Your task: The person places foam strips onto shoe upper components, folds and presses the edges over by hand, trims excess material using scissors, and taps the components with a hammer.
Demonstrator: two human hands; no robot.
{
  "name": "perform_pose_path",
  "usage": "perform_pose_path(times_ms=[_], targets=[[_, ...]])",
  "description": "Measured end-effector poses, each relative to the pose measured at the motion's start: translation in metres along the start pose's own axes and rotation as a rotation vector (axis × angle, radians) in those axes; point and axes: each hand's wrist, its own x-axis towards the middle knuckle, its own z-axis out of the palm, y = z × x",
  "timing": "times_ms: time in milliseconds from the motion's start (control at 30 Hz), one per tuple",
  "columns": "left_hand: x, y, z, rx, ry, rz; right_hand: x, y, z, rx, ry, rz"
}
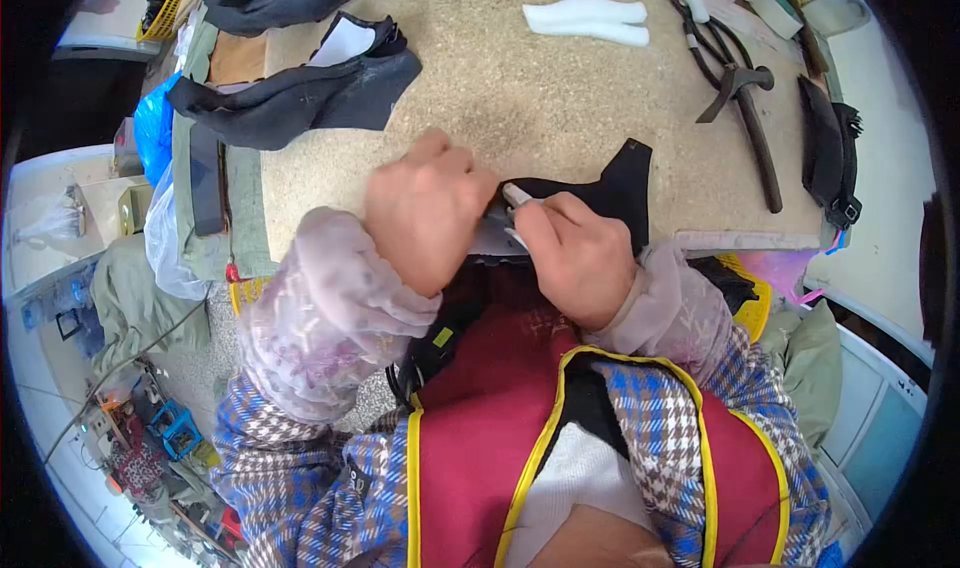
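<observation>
A black cut piece (622, 193) lies at the front edge of the work board, its narrow end pointing up and right. My left hand (428, 208) is closed at the left end of this piece, its fingers curled and slightly blurred; what they hold is hidden. On the right, my right hand (578, 253) is closed around a small pale tool (518, 196), which sticks out between thumb and forefinger over the black piece. The two hands are close together but apart.
Dark folded pieces (290, 98) lie at the board's upper left. White foam strips (586, 22) are at the top. A hammer (752, 118) rests on the right, near black straps (828, 153). A blue bag (155, 128) hangs at the left edge.
</observation>
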Motion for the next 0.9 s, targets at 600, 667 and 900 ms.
perform_pose_path(times_ms=[600,667,900], targets=[[-0.006,-0.024,-0.01,-0.014,-0.033,0.029,0.012,0.008,0.001,0.14,-0.143,-0.187],[-0.007,-0.033,-0.011,-0.085,-0.011,0.051,0.014,0.004,-0.003,0.11,-0.214,-0.145],[-0.008,-0.048,-0.003,-0.245,-0.067,0.003,0.013,0.001,-0.003,0.074,-0.157,-0.166]])
